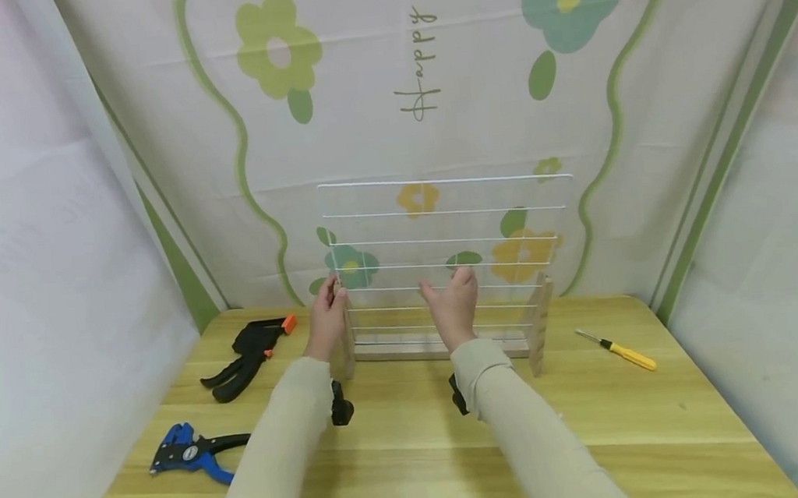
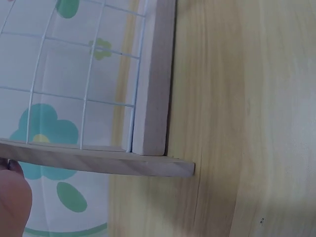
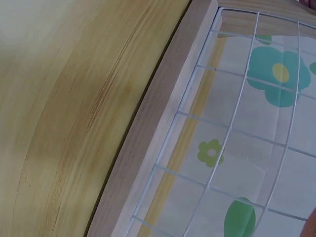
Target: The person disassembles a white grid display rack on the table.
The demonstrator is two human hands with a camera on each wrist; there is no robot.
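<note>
A white wire grid panel (image 1: 434, 184) stands upright in a wooden frame, leaning back. The frame has a left side post (image 2: 98, 161), a right side post (image 1: 538, 324) and a low crossbar (image 2: 155, 79). With thumb and fingers my left hand (image 1: 326, 321) grips the upper part of the left post; in the left wrist view just a thumb and a fingertip show beside the wood. In front of the grid's middle is my right hand (image 1: 454, 305), thumb apart from loosely bent fingers, nothing seen in its grasp. The right wrist view shows the wires (image 3: 231, 129) along the crossbar.
Left on the wooden table (image 1: 402, 468) lie a black hand tool with orange tips (image 1: 256, 354) and a blue-and-black wire stripper (image 1: 190, 453), partly behind the left sleeve. A yellow-handled screwdriver (image 1: 621, 351) lies at right. Flower-print cloth (image 1: 361, 127) hangs behind.
</note>
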